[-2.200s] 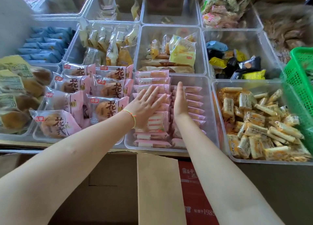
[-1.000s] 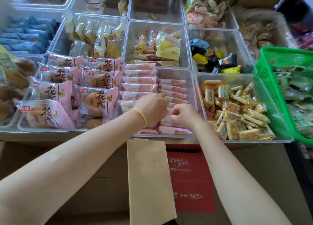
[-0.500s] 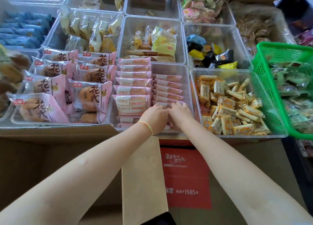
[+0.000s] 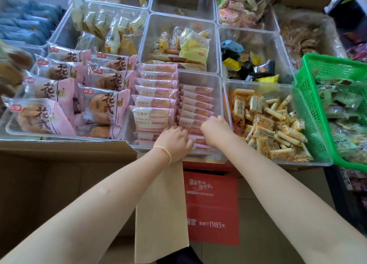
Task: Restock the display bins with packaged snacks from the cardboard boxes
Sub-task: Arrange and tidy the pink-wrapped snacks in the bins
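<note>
A clear display bin (image 4: 200,78) in the middle front holds two rows of pink snack packets (image 4: 156,96), stood on edge. My left hand (image 4: 174,139), with a yellow string bracelet on its wrist, is at the near end of the bin, fingers curled down onto the front packets. My right hand (image 4: 215,129) is just beside it at the near end of the right row (image 4: 196,102), fingers tucked among the packets. The fingertips of both hands are hidden. Below the bins stand a red cardboard box (image 4: 212,204) and a brown cardboard flap (image 4: 160,214).
Left of this bin, a bin of large pink bread packets (image 4: 99,102). To the right, a bin of orange-and-white sticks (image 4: 272,128) and a green basket (image 4: 309,104). More filled bins behind. An open brown box (image 4: 65,148) is at lower left.
Both hands drew back from the middle of the pink packets to the near end of the bin and went from flat to curled. The view shifted slightly.
</note>
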